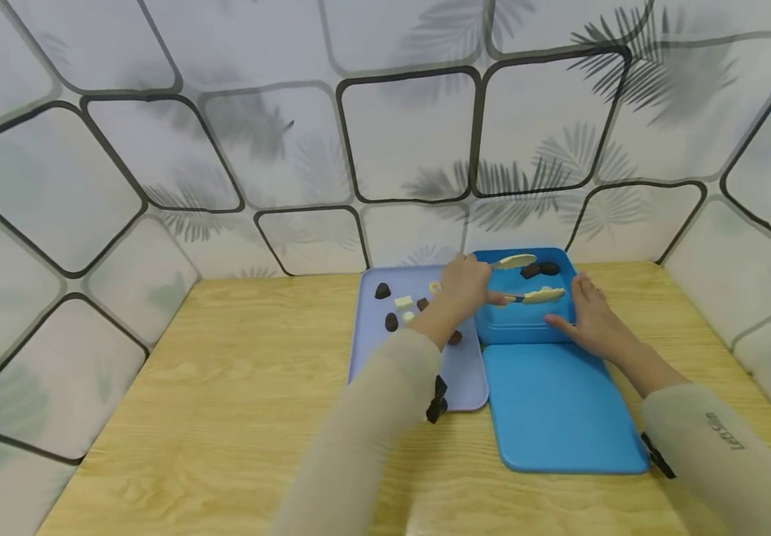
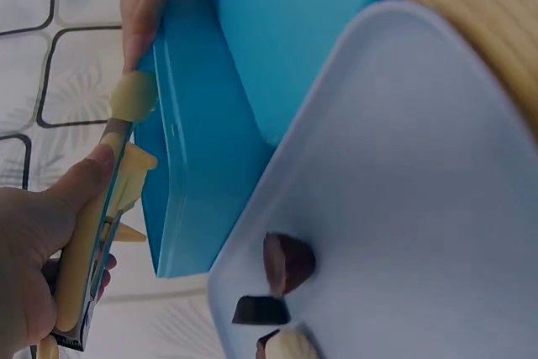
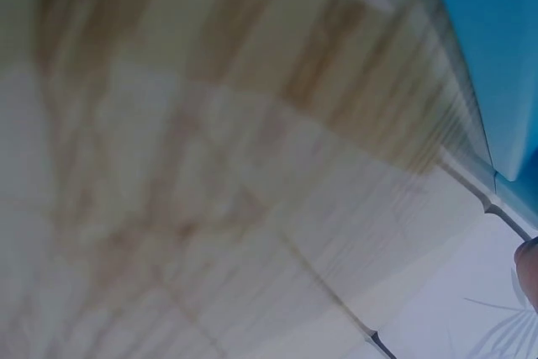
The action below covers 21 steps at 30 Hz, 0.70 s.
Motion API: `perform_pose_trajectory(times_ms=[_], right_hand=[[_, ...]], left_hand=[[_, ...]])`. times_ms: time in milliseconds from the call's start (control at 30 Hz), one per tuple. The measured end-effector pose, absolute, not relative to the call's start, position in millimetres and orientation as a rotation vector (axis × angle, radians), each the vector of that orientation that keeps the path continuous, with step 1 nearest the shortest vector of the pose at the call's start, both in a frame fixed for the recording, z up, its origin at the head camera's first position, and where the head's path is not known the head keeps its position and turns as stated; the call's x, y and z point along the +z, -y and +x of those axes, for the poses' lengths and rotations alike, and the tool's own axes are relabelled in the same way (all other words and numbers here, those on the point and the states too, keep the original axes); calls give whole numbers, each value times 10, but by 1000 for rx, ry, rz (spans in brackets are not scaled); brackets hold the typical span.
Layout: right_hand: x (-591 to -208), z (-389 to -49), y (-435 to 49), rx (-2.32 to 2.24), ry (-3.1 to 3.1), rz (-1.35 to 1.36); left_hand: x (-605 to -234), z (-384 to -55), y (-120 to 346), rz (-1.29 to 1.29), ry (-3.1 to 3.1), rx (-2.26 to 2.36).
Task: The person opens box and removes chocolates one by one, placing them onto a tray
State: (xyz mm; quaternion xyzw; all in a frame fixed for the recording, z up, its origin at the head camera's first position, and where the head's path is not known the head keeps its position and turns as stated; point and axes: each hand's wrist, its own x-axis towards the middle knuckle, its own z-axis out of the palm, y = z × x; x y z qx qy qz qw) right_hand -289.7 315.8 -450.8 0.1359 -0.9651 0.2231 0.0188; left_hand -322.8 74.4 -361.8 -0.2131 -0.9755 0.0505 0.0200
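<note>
My left hand [image 1: 464, 289] grips a pair of tongs [image 1: 518, 299] with cream-coloured tips and handles. The tongs' spread tips hang over the blue box [image 1: 507, 332], with nothing seen between them. Inside the box, dark brown chocolate-like pieces [image 1: 539, 269] lie near the back right. In the left wrist view, the left thumb presses along one arm of the tongs [image 2: 77, 271]. With fingers extended, my right hand [image 1: 592, 320] rests against the right side of the box. The right wrist view is mostly blurred, showing only a fingertip [image 3: 528, 271] at its edge.
Left of the box stands a lavender tray [image 1: 462, 380] with several brown and cream pieces. A flat blue lid [image 1: 566, 417] lies in front of the box. Everything sits on a wooden table [image 1: 225, 417], with patterned walls [image 1: 412, 134] behind and at the sides.
</note>
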Motion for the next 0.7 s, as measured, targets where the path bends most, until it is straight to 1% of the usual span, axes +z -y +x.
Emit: perform_pose_trajectory(times_ms=[300, 700], right_hand=[[-4498, -2867, -3100, 708, 3016, 419], [-4468, -2870, -3130, 711, 2979, 451]], left_hand=[[-3771, -3163, -899, -678, 3038, 321], [-3922, -3132, -997, -669, 3012, 327]])
